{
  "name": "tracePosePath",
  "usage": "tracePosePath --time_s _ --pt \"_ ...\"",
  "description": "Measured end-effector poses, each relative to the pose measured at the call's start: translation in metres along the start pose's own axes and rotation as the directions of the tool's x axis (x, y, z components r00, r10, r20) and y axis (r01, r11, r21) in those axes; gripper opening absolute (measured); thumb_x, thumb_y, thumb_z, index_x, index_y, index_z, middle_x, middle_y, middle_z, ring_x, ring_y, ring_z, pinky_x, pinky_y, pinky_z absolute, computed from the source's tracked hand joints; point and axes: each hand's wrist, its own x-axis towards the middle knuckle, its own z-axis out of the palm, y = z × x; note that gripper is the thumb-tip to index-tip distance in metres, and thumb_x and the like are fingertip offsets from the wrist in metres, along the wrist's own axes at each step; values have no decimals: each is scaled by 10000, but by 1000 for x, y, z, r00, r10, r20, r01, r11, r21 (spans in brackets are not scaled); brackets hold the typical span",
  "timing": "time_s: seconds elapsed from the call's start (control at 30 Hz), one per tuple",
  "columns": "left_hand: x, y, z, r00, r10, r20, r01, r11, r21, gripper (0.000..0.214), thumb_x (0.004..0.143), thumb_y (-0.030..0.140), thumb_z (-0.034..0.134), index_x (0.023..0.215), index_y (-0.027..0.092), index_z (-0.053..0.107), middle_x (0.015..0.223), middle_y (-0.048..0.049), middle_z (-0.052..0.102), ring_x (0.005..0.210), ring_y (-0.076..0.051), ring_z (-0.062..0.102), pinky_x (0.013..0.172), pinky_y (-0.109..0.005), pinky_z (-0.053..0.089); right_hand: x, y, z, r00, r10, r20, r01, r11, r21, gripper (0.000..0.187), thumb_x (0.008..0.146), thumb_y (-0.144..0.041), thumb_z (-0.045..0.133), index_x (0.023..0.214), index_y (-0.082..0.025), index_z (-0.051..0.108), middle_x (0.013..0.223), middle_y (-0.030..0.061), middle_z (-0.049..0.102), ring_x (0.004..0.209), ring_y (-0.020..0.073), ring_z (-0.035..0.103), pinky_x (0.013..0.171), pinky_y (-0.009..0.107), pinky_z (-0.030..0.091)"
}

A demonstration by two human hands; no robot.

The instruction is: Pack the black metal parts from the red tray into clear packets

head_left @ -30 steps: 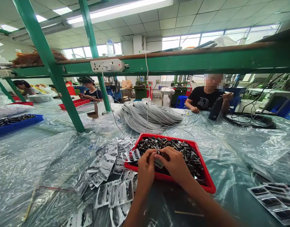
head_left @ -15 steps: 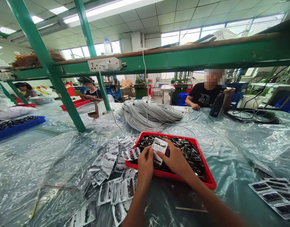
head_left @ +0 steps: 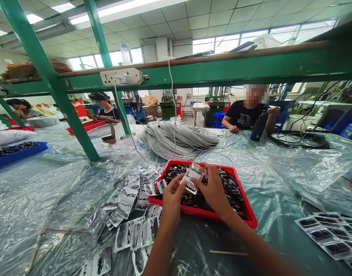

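Over a red tray (head_left: 193,211) full of small black shiny parts (head_left: 231,193), both hands hold one small clear plastic blister tray (head_left: 190,180). My left hand (head_left: 172,194) pinches its left edge between thumb and fingers. On the other side, my right hand (head_left: 215,189) has its thumb on the front face and its fingers at the upper right corner. The blister tray is tilted and catches the light; its pockets are hard to make out. A loose heap of similar blister trays (head_left: 125,203) lies left of the red tray.
More filled blister trays (head_left: 331,234) lie at the right. Behind the red tray sits a coil of grey cable (head_left: 178,140). A thin stick (head_left: 228,253) lies in front. Green shelf posts (head_left: 75,115) rise at the left. A co-worker (head_left: 244,111) sits opposite, beside a dark bottle (head_left: 259,126).
The blister tray has tipped from fairly upright to a flatter slant. My right fingers have shifted to its upper corner. The whole view has moved slightly.
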Motion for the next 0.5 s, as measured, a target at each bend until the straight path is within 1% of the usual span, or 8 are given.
tracePosePath --time_s 0.03,0.07,0.13,0.2,0.27,0.37,0.43,0.5 --pt "0 -1 0 998 26 -52 -24 999 37 475 665 425 819 1035 152 700 819 -28 688 675 -117 590 675 -243 486 -1 1 2 992 -106 -64 97 987 -130 423 841 -341 655 1229 -192 576 1145 130 559 1022 275 599 916 490 516" --pt "0 -1 0 994 57 -94 -51 996 70 444 661 428 820 983 150 696 790 -18 674 682 -120 591 676 -239 482 -2 3 3 976 -202 -88 176 955 -237 390 858 -332 641 1219 -195 586 1173 139 532 1045 278 582 931 491 508" --pt "0 -2 1 984 110 -142 -93 988 123 399 666 444 811 905 153 680 789 -16 667 715 -128 596 691 -238 476 -4 3 5 941 -332 -72 284 885 -369 354 902 -305 593 1234 -185 582 1167 150 513 1039 273 577 919 469 519" --pt "-1 -2 1 975 144 -168 -115 978 172 374 687 455 793 884 161 671 789 -11 666 730 -131 598 711 -241 472 -6 2 6 908 -416 -48 361 836 -412 352 939 -247 529 1283 -172 544 1150 154 524 1040 262 580 896 429 535" --pt "-2 -2 1 964 172 -202 -132 971 198 358 698 460 783 870 168 668 762 0 659 715 -130 593 711 -246 468 -8 -1 8 885 -466 14 438 820 -369 319 963 -206 473 1274 -180 534 1115 139 555 1021 240 592 863 386 546" --pt "-2 -1 0 963 187 -192 -152 971 182 328 679 442 797 809 170 669 735 6 658 707 -135 599 708 -252 467 -11 -6 9 887 -437 149 461 857 -231 159 968 -253 492 1073 -200 600 993 89 603 856 196 613 768 330 546" --pt "-1 1 -2 978 175 -113 -156 975 156 306 675 429 798 781 168 677 745 -4 673 732 -148 617 723 -261 472 -11 -7 7 906 -366 212 400 904 -151 127 946 -314 553 931 -201 610 874 49 618 741 169 598 705 297 525" --pt "0 4 -4 988 153 -5 -150 976 158 276 694 413 783 774 165 693 759 -14 686 751 -157 626 731 -265 473 -10 -8 4 925 -280 258 317 942 -112 177 918 -356 600 837 -199 609 772 18 620 665 153 575 648 274 492"
